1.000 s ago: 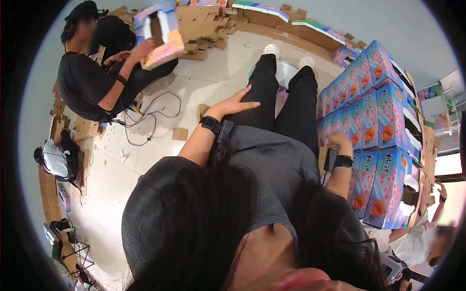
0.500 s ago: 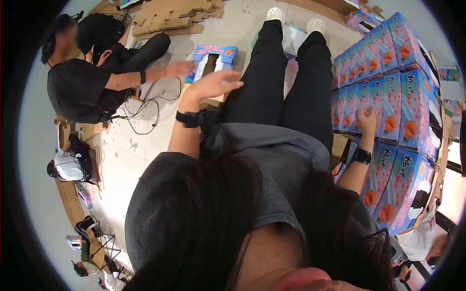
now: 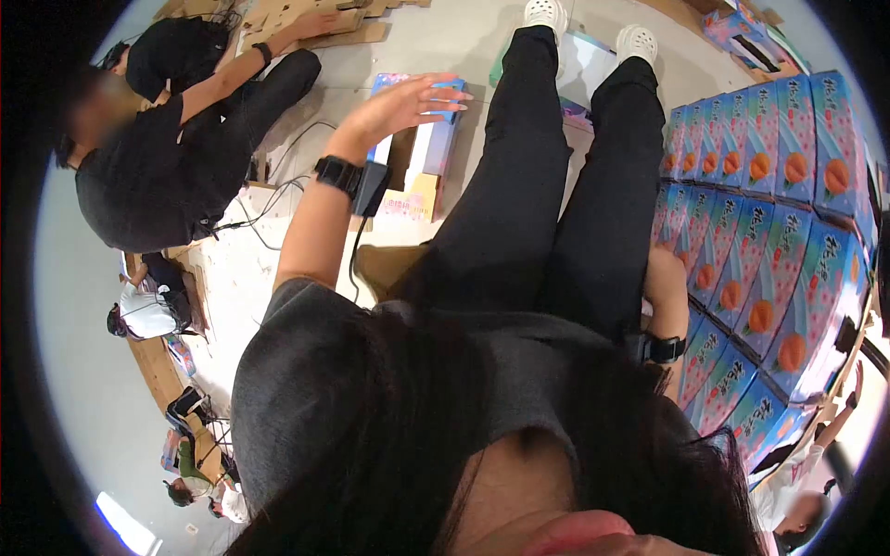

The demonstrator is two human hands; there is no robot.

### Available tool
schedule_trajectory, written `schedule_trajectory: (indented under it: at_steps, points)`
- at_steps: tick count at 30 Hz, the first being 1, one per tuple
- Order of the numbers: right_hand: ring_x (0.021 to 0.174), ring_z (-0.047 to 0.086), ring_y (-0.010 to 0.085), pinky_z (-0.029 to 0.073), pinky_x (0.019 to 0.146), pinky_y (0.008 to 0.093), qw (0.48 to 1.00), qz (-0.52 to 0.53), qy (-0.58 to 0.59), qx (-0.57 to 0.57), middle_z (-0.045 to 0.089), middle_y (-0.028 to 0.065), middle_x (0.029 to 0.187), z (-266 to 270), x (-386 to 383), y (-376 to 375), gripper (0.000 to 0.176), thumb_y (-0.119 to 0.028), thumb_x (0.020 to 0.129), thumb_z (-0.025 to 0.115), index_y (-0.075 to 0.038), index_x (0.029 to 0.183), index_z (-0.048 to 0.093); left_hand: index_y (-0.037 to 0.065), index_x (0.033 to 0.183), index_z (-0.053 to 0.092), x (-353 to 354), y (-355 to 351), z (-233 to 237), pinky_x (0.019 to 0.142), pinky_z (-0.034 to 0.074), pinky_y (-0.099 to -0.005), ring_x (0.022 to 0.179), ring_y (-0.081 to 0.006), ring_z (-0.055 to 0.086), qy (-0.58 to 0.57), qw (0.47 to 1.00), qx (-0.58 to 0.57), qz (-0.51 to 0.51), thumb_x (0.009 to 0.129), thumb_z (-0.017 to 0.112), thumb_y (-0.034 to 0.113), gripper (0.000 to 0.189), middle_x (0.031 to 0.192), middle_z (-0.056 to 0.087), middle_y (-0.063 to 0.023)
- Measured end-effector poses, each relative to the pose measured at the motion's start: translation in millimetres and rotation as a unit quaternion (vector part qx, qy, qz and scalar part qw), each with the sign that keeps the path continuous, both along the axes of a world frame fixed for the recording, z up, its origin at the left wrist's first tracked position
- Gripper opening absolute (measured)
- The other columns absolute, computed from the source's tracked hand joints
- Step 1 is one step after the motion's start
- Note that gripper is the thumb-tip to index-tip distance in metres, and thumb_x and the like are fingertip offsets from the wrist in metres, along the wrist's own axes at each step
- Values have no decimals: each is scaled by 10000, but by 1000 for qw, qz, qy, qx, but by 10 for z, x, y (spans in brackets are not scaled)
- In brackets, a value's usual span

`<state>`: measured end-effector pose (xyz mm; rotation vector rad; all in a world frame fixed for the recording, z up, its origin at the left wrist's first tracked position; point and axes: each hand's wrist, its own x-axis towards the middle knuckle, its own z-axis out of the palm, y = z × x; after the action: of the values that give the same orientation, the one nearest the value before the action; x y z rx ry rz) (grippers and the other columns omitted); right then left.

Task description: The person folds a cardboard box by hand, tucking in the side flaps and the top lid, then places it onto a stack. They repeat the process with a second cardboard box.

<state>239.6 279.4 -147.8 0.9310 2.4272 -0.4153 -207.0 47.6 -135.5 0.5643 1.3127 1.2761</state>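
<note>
My left hand [image 3: 399, 113] is raised with its fingers stretched and apart, holding nothing. In this view it overlaps a blue and pink printed carton [image 3: 428, 153] on the floor, whose top has a dark opening. My right hand [image 3: 664, 276] is down beside my right thigh, close to the stack of cartons; its fingers are hidden. Those stacked blue and pink cartons [image 3: 793, 269], printed with orange fruit, rise in several rows at my right. Each wrist wears a black band, the left one [image 3: 357, 181] with a small box and a cable.
A person in black [image 3: 139, 176] sits at my left, one arm stretched over flattened cardboard [image 3: 357, 35]. Cables [image 3: 278, 199] lie on the floor between us. Another carton [image 3: 746, 42] stands at the far right. More people are farther back on both sides.
My right hand has come away from the carton stack, down beside my thigh. My left hand has risen and spread its fingers. The seated person's arm has swung to the flattened cardboard.
</note>
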Motion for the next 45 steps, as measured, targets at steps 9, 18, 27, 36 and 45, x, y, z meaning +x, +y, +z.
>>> schedule_trajectory:
  at_steps: [9,18,27,36,45]
  points:
    - [833,662,361,545,719,440,996,76,4,46,655,163,895,-157,-197,24,205,-51,868,505,-24,983,672,-64,1451,362,-631,-250,-2862,1101,380,-457,1328,-410,469,365,764,-519,-119,800,539,756,1062,1381,469,-355]
    - [921,586,404,476,811,479,999,35,-12,-13,602,234,896,179,-563,84,182,64,801,496,29,964,567,168,1574,33,239,-254,-3163,1025,427,-505,1268,-343,501,367,669,-646,3,510,825,726,1439,1395,449,-183]
    - [954,605,328,463,861,429,996,73,20,53,618,150,984,99,-463,-34,338,-2,852,474,-19,1164,602,9,1301,463,-65,-178,-2459,1036,429,-454,1278,-314,503,428,682,-593,9,495,872,632,1097,1317,542,-162]
    - [979,640,304,492,847,422,983,72,84,146,647,135,1030,246,-154,-214,431,-78,851,530,-41,1277,581,-18,1222,528,-197,50,-1143,1016,450,-470,1210,-387,517,535,722,-425,111,515,838,473,915,1232,555,-217]
    - [1270,507,354,435,1024,460,899,108,396,154,520,166,1376,1259,-165,-652,586,-113,781,686,-63,1343,527,14,1342,445,600,55,401,969,404,-501,1161,-385,488,727,673,-85,105,515,895,384,1012,1209,520,-199]
